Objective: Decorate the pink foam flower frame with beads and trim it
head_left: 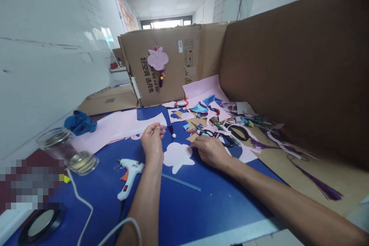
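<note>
My left hand [152, 141] is pinched shut on a thin cord with a dark purple tassel [170, 128] and a small pale bead [174, 135] hanging from it, just above a blue sheet [187, 200]. My right hand [209, 150] rests knuckles up at the right edge of a pink flower-shaped felt cutout [178, 156], fingers curled and pressing its rim. The cutout lies flat on the blue sheet between both hands. What the right fingers hold, if anything, is hidden.
A white hot glue gun [129, 175] with its cord and a clear glue stick [181, 182] lie near my left forearm. Black scissors [220, 137], felt scraps and pink sheets [121, 125] sit behind. A glass jar [67, 150], tape roll [42, 223], purple tassel [319, 184] and cardboard walls [288, 69] surround.
</note>
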Action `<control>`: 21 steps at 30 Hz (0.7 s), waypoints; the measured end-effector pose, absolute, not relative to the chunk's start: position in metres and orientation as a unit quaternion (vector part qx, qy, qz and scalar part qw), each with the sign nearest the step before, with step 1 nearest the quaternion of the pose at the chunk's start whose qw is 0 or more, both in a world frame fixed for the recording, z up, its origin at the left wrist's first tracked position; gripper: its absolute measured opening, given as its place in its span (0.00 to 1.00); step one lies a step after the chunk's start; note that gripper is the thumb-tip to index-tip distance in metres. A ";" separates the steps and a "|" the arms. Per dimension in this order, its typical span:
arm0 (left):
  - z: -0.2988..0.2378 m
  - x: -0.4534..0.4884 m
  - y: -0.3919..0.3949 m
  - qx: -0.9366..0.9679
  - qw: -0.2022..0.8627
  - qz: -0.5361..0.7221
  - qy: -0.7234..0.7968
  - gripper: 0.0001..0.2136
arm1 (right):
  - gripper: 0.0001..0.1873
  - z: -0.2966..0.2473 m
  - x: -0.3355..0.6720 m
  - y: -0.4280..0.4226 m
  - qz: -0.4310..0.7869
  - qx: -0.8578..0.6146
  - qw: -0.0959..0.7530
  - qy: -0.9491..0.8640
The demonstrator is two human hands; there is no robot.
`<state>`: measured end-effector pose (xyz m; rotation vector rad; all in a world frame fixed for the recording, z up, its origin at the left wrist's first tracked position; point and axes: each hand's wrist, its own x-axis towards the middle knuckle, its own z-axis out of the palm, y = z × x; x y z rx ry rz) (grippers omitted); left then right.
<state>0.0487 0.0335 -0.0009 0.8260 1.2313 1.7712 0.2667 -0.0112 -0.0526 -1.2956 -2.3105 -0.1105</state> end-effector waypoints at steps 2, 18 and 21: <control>-0.001 0.049 0.034 0.327 0.405 0.702 0.487 0.12 | 0.23 -0.054 0.267 -0.011 -0.045 -0.471 0.245 -0.846; -0.001 0.049 0.034 0.335 0.403 0.701 0.484 0.12 | 0.23 -0.053 0.267 -0.010 -0.049 -0.460 0.257 -0.849; -0.002 0.049 0.034 0.336 0.404 0.702 0.481 0.12 | 0.24 -0.049 0.266 -0.008 -0.023 -0.470 0.274 -0.838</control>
